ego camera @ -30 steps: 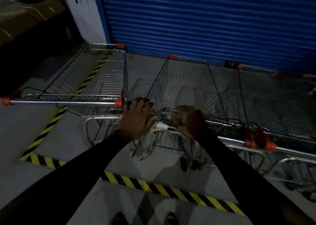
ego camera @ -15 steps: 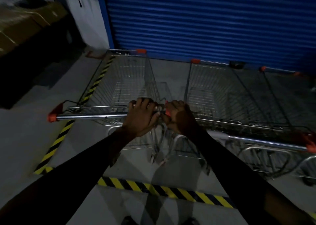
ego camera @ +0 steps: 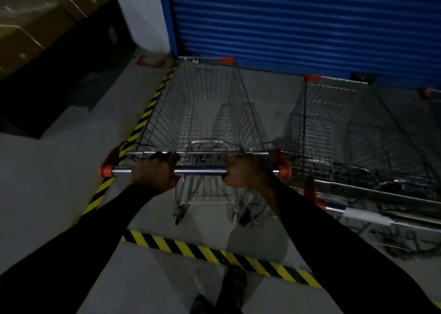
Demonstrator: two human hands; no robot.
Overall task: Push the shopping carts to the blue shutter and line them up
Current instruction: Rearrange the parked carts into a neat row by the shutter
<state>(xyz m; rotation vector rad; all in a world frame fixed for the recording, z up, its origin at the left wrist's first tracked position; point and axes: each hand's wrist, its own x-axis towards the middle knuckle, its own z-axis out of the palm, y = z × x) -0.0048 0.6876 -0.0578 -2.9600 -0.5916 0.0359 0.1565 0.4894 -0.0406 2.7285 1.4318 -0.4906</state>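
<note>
Both hands wrap the round chrome handle bar [ego camera: 200, 171]: left hand [ego camera: 154, 174] curled tight near the orange end cap [ego camera: 106, 169], right hand [ego camera: 245, 172] gripping near the opposite cap. Just beyond the knuckles, the wire-grid basket of the shopping cart [ego camera: 205, 113] holds nothing I can make out in this dim light. To the right of the right hand sits a second wire cart [ego camera: 343, 132]. Past both noses, the ribbed blue shutter [ego camera: 298, 24], close to the front rims.

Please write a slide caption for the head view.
Both hands, left hand and right hand, grip the cart handle facing the blue shutter.
</note>
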